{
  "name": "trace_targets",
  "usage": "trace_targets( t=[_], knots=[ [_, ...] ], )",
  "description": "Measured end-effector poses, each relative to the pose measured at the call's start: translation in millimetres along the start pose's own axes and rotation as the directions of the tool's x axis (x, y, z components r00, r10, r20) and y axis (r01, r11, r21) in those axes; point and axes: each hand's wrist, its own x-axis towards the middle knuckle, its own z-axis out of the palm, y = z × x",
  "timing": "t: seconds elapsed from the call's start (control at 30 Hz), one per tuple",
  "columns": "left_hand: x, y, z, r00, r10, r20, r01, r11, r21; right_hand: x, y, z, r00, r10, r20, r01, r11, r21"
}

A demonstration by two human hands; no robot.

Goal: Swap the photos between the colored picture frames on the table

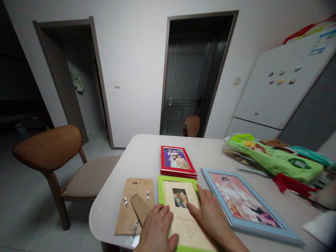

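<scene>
A green picture frame lies on the table in front of me, with a cream paper sheet inside it. The sheet carries a small printed picture of two people and faint script. My left hand rests over the frame's left side, fingers stretched forward and thumb on the sheet. On the right side lies my right hand, its thumb touching the sheet by the printed picture and its other fingers along the frame's edge. To the left is a brown backing board with metal clips and a stand leg, partly behind my left hand.
A red picture frame lies beyond the green one, a larger light-blue picture frame to the right. Green packages and a red-handled tool crowd the table's right side. A wooden chair stands at left, a fridge at back right.
</scene>
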Motion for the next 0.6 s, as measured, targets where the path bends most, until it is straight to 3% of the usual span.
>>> trace_targets(
  t=[0.1,0.23,0.33,0.43,0.53,0.6],
  knots=[
    [4,6,-1.3,1.000,0.004,0.004,-0.004,1.000,0.020,-5,4,5,0.998,-0.063,-0.012,0.061,0.991,-0.117],
    [-4,-7,-7.2,0.999,0.047,0.017,-0.048,0.996,0.071,-6,-3,0,0.998,-0.054,0.024,0.056,0.995,-0.077],
    [-27,-42,-17.6,0.997,0.052,-0.053,-0.043,0.986,0.162,-11,-29,-6,0.985,-0.136,0.102,0.127,0.988,0.092],
    [-58,-86,-25.6,0.986,-0.022,-0.166,0.061,0.970,0.236,-20,-71,-4,0.936,-0.286,0.208,0.233,0.941,0.246],
    [-81,-119,-26.4,0.977,0.061,-0.204,0.001,0.957,0.290,-27,-110,11,0.900,-0.351,0.258,0.288,0.924,0.252],
    [-88,-130,-26.4,0.964,0.127,-0.234,-0.051,0.951,0.306,-29,-126,22,0.892,-0.351,0.285,0.287,0.927,0.242]
  ],
)
